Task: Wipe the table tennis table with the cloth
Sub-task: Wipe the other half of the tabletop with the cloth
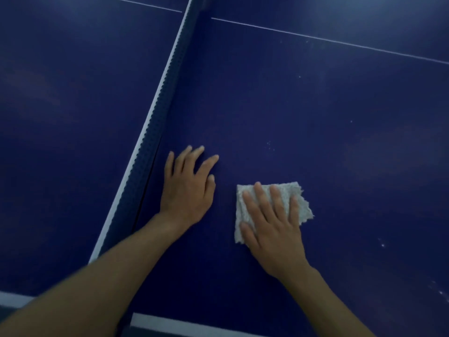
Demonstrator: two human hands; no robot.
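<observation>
Table tennis table [315,105]: dark blue top filling almost the whole frame. A thin white line crosses the upper right. A white border strip shows along the bottom edge at lower left and lower centre. Small pale specks are scattered over the right half, thickest near mid-frame and at the lower right edge.

Net [160,113]: dark mesh with a white top band, running on a diagonal from top centre down to lower left and dividing the surface into a left and a right part.

Cloth [286,193]: one pale grey-white piece, rough-textured with frayed edges, lying flat on the table just right of centre in the lower half of the frame, on the right side of the net.

Right hand [272,224]: palm down on the cloth, fingers straight and slightly spread, pressing it to the surface. The cloth shows beyond the fingertips and on both sides of the hand. The forearm enters from the lower right.

Left hand [187,188]: palm down on bare table, between the net and the cloth, touching neither. Fingers released and fanned, grasping nothing. The forearm enters from the lower left, crossing in front of the net.
</observation>
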